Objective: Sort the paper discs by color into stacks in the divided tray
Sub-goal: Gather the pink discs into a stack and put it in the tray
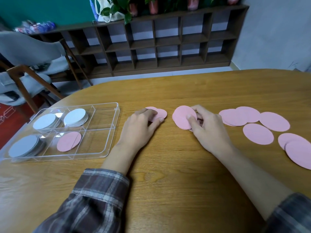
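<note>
A clear divided tray (pixel 111 132) lies on the table at the left. Three of its compartments hold stacks of grey discs (pixel 45 121), and one front compartment holds pink discs (pixel 68 142). My left hand (pixel 139 128) rests on two overlapping pink discs (pixel 161 113), fingers curled over their near edge. My right hand (pixel 207 126) pinches a small stack of pink discs (pixel 182 117) between thumb and fingers, tilted up off the table. Several loose pink discs (pixel 257 133) lie spread to the right.
The wooden table (pixel 168 182) has a rounded far edge. Beyond it stand a grey chair (pixel 28 68) at the left and a dark cubby shelf (pixel 151 44) against the wall. The tray's right-hand compartments hold nothing.
</note>
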Available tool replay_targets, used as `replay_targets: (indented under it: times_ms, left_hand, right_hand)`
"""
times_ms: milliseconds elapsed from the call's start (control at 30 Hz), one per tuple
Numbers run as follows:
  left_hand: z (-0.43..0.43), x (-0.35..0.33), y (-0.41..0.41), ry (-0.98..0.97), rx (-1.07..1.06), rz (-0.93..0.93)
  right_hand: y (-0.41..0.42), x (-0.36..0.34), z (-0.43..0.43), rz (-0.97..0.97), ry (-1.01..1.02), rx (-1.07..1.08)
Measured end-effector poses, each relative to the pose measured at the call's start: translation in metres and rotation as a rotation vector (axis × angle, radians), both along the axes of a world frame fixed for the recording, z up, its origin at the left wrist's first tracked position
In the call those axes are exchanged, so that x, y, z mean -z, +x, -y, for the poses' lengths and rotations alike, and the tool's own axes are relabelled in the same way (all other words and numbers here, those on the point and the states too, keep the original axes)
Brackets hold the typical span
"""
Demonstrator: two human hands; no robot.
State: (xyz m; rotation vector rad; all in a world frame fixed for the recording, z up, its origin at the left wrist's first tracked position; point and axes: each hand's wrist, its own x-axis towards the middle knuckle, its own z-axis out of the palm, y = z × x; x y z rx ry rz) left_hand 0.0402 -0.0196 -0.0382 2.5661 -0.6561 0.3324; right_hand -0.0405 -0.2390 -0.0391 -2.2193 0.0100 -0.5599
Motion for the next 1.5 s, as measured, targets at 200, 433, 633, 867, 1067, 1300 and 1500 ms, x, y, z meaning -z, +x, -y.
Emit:
replay_targets:
  times_ms: [200, 433, 633, 867, 1067, 1300, 1500]
  left_hand:
    - [-0.007, -0.004, -0.017, -0.093, 0.103, 0.077]
    - [0.004, -0.01, -0.026, -0.375, 0.129, 0.081]
    - [0.011, -0.008, -0.029, -0.501, 0.13, -0.106]
    - [0.008, -0.009, -0.027, -0.419, 0.099, -0.077]
    - [-0.006, 0.001, -0.012, -0.075, -0.001, -0.043]
    - [-0.006, -0.005, -0.016, -0.07, -0.026, 0.02]
    - [-0.003, -0.008, -0.018, -0.252, 0.061, 0.16]
  right_hand:
    - [-0.002, -0.001, 0.0, 0.013, 0.014, 0.015]
    - [-0.006, -0.007, -0.006, -0.014, 0.013, -0.052]
    - [-0.009, -0.011, -0.016, -0.056, 0.067, -0.144]
    - [-0.009, -0.008, -0.017, -0.029, -0.054, -0.155]
    - [-0.008, -0.007, -0.012, -0.076, -0.126, -0.086]
    - [-0.007, -0.008, -0.008, -0.058, -0.094, -0.025]
    - [-0.007, -0.009, -0.008, -0.033, -0.085, -0.002]
